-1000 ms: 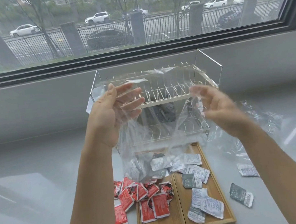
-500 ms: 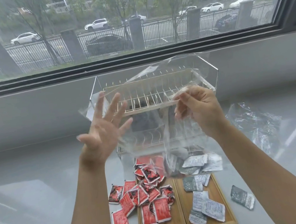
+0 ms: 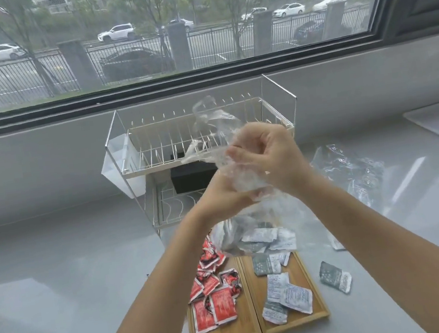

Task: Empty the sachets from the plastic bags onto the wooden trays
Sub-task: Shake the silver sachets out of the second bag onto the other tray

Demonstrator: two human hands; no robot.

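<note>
Because grey and white sachets (image 3: 278, 292) already lie loose on the right wooden tray (image 3: 294, 321), with one stray (image 3: 335, 280) off its right edge on the counter (image 3: 61, 285), a careless shake could send more past the edges. Above the trays' far end hangs the clear plastic bag (image 3: 252, 234), crinkled, sachets in its low end. Left hand (image 3: 221, 197) and right hand (image 3: 268, 157) both close tightly on its bunched top
</note>
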